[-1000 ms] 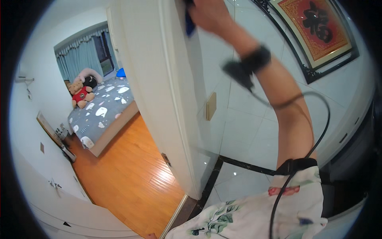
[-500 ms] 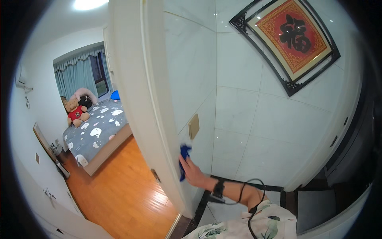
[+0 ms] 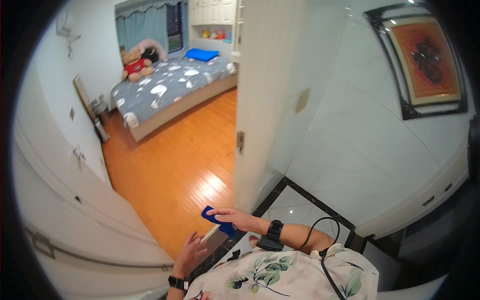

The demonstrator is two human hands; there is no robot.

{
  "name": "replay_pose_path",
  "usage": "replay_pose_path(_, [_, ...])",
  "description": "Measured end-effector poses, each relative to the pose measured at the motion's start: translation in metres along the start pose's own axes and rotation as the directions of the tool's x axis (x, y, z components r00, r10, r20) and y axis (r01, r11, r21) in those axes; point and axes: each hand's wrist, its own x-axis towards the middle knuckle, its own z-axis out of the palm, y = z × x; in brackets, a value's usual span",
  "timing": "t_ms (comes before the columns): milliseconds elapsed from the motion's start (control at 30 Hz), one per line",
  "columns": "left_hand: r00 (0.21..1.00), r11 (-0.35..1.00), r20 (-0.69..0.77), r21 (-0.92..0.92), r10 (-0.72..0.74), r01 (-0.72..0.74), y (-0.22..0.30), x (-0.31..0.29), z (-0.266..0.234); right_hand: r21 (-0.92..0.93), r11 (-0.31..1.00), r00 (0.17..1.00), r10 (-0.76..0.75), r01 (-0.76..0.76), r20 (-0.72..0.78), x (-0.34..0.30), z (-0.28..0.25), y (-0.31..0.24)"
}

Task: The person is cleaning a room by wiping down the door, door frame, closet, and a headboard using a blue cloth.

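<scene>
A dark blue cloth (image 3: 226,228) hangs folded from my right hand (image 3: 236,218), whose fingers are closed over it. It is away from the wall, over the doorway threshold. Lower and to the left is my left hand (image 3: 189,253), empty, its fingers apart and partly curled. A small gap separates this hand from the cloth. Both wrists wear black bands, and a cable loops along my right forearm.
The white door frame (image 3: 257,105) with a metal strike plate (image 3: 240,142) stands right of the doorway. A white door (image 3: 65,200) is at left. Beyond are an orange wood floor (image 3: 170,160) and a bed (image 3: 175,82). A framed picture (image 3: 425,60) hangs at right.
My right hand and the cloth have come away from the wall below the switch plate, down and toward me. My left hand has entered the view, which has swung left toward the bedroom.
</scene>
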Motion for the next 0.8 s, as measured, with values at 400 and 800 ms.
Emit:
replay_pose_path(400, [0.985,0.944,-0.017,0.289,0.174,-0.162,0.007,0.063,-0.005,-0.130,0.987,0.945,0.048,-0.094,-0.323,0.023,-0.046,0.045])
replay_pose_path(800, [0.958,0.861,0.227,0.436,0.177,-0.262,0.051,0.169,0.011,0.243,0.944,0.973,0.195,-0.221,0.125,0.097,-0.103,0.048])
